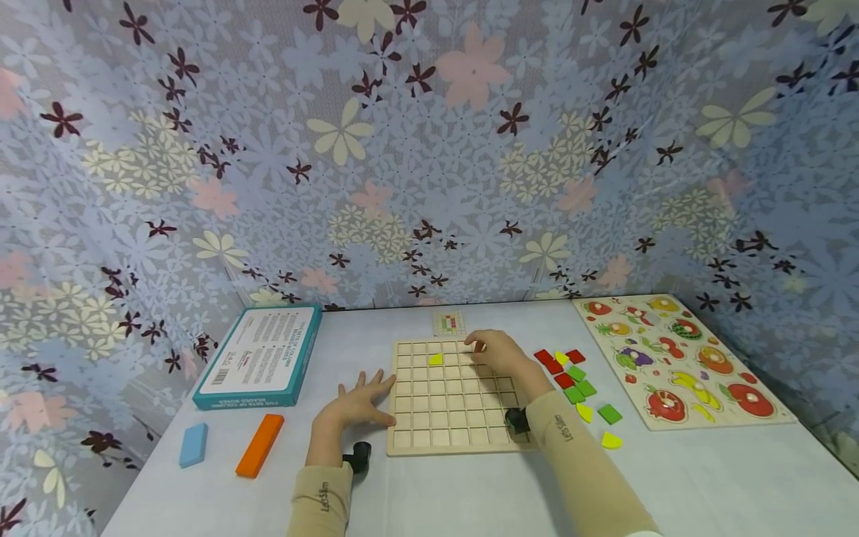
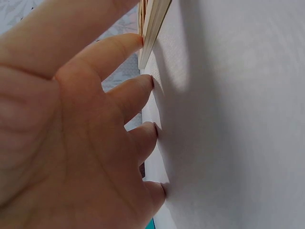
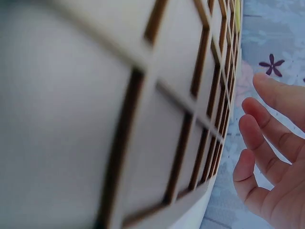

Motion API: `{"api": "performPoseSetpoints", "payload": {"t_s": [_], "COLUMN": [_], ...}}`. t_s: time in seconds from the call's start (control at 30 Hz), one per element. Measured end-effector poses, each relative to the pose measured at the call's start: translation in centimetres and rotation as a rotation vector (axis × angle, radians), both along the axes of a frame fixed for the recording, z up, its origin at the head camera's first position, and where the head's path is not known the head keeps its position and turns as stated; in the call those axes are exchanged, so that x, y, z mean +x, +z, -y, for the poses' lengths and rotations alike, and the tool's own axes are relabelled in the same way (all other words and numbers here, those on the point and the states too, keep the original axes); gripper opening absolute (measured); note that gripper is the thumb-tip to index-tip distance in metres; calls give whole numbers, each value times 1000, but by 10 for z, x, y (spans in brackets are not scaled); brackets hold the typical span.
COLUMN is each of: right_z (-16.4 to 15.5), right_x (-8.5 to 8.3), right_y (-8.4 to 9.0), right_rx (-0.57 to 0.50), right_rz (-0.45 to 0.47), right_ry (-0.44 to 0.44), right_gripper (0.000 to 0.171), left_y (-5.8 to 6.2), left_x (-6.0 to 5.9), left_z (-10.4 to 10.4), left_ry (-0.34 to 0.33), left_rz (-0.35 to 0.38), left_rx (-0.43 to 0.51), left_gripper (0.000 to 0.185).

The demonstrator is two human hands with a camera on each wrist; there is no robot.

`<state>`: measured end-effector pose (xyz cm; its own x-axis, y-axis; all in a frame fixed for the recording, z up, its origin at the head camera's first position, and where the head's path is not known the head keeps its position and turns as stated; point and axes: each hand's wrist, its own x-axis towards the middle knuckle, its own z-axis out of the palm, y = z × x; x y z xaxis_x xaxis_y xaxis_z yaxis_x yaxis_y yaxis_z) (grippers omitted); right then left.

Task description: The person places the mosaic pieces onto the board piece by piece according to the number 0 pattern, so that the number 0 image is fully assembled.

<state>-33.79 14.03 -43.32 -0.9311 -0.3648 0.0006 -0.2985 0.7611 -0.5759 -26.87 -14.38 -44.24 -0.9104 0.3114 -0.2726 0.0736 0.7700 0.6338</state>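
A wooden grid board [image 1: 450, 406] lies in the middle of the white table [image 1: 470, 492]. One yellow piece [image 1: 436, 359] sits in a cell near its top. My left hand [image 1: 359, 401] lies flat on the table with fingers spread, its fingertips [image 2: 151, 82] against the board's left edge [image 2: 153, 28]. My right hand [image 1: 492, 350] hovers over the board's top right cells. In the right wrist view its fingers [image 3: 267, 138] are loosely bent beside the board [image 3: 157, 95] and hold nothing that shows.
Several red, green and yellow pieces [image 1: 576, 380] lie loose right of the board. A fruit peg puzzle [image 1: 678, 362] fills the far right. A teal box [image 1: 262, 356], a blue block [image 1: 193, 444] and an orange block [image 1: 260, 444] lie left. A small pattern card [image 1: 449, 323] sits behind the board.
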Motion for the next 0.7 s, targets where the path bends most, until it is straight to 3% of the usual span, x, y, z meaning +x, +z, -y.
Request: {"api": "performPoseSetpoints", "payload": {"t_s": [0.7], "right_z": [-35], "right_x": [3], "right_y": [-1], "right_rx": [-27], "right_rz": [25], "right_ry": [-60], "right_gripper": [30], "left_y": [-1], "left_x": [-2], "left_z": [0], "left_ry": [5], "left_rz": [6], "left_rx": [-9], "left_gripper": [86]}}
